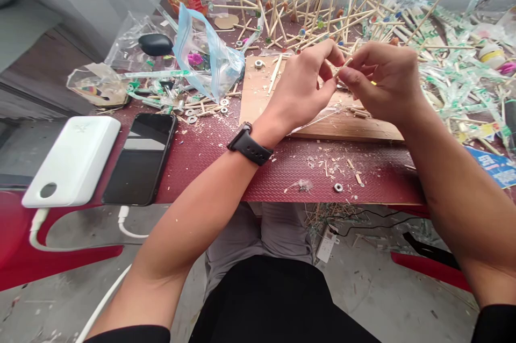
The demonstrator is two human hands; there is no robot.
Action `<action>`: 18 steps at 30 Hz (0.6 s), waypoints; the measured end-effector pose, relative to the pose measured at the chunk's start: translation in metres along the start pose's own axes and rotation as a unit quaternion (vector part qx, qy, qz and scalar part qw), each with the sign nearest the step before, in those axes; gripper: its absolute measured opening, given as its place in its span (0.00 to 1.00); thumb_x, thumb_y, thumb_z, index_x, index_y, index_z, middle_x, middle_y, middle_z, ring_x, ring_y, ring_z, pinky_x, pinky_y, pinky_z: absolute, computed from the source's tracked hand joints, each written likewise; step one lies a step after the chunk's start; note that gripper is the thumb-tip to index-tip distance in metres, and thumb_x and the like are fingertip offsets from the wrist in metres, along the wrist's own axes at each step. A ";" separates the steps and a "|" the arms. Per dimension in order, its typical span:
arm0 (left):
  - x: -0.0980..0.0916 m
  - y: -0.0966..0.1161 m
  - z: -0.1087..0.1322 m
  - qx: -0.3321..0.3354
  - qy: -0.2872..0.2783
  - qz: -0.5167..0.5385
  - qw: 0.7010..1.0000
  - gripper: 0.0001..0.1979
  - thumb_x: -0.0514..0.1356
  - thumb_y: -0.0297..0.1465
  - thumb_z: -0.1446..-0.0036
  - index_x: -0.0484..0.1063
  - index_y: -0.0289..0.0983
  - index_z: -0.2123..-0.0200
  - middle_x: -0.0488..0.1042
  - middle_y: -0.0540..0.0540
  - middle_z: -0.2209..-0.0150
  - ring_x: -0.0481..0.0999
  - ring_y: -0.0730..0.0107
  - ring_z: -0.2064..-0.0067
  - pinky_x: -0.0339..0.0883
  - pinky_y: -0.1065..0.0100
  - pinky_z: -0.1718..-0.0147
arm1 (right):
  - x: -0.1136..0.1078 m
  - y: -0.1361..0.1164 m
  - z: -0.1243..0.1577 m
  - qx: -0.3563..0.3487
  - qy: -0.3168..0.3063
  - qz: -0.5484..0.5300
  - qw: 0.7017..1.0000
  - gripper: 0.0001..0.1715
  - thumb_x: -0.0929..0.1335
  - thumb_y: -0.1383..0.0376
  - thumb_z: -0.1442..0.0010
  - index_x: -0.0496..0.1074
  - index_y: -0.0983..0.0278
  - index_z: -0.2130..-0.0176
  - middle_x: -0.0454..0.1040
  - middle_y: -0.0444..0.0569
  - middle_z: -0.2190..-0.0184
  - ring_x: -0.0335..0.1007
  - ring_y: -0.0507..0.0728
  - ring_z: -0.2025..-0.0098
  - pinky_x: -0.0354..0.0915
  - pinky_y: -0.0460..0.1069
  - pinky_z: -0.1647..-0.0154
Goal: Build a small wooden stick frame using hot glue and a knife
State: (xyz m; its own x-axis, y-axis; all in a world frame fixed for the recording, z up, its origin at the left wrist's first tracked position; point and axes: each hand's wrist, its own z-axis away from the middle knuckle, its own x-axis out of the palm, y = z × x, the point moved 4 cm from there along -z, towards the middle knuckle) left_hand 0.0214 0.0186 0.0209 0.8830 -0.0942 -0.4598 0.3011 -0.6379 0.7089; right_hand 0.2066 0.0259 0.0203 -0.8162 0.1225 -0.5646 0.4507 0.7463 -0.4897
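My left hand (304, 85) and my right hand (381, 79) meet above a wooden board (322, 122) on the dark red table (282, 171). Both pinch the same thin wooden stick (343, 65) between their fingertips. The left wrist wears a black watch (249, 144). A thin clear strip hangs from under the left hand toward the board. Behind the hands stands a structure of wooden sticks (306, 4) joined at coloured beads.
A black phone (141, 157) and a white power bank (74, 160) lie at the table's left, with cables hanging. A blue zip bag (205, 55), metal washers (193, 114), a loose nut (338, 187), torn green wrappers (459, 74) and wood shavings litter the table.
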 end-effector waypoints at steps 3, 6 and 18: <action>0.001 -0.001 0.000 0.005 -0.001 -0.002 1.000 0.08 0.64 0.24 0.34 0.75 0.45 0.58 0.86 0.44 0.58 0.85 0.55 0.57 0.76 0.56 0.54 | -0.001 0.001 0.000 0.008 0.001 0.004 1.000 0.29 0.75 0.41 0.29 0.74 0.61 0.66 0.76 0.43 0.70 0.68 0.48 0.73 0.70 0.48 0.71; 0.002 -0.002 0.000 0.009 -0.002 -0.001 1.000 0.09 0.64 0.24 0.33 0.73 0.46 0.57 0.85 0.45 0.58 0.85 0.55 0.57 0.76 0.56 0.54 | 0.000 0.002 0.000 0.020 -0.003 -0.008 1.000 0.31 0.76 0.38 0.30 0.75 0.61 0.65 0.76 0.43 0.69 0.69 0.47 0.72 0.71 0.48 0.70; 0.005 -0.001 0.001 -0.008 -0.001 0.029 1.000 0.20 0.64 0.20 0.34 0.67 0.46 0.44 0.84 0.43 0.50 0.86 0.57 0.55 0.75 0.58 0.54 | 0.002 0.002 0.001 0.015 -0.018 -0.034 0.999 0.31 0.75 0.35 0.30 0.79 0.59 0.55 0.72 0.40 0.70 0.68 0.48 0.72 0.71 0.49 0.69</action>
State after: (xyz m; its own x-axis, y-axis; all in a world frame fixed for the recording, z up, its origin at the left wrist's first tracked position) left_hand 0.0245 0.0182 0.0171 0.8988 -0.1325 -0.4179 0.2543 -0.6190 0.7431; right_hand 0.2061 0.0271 0.0179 -0.8323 0.0491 -0.5522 0.4064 0.7315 -0.5475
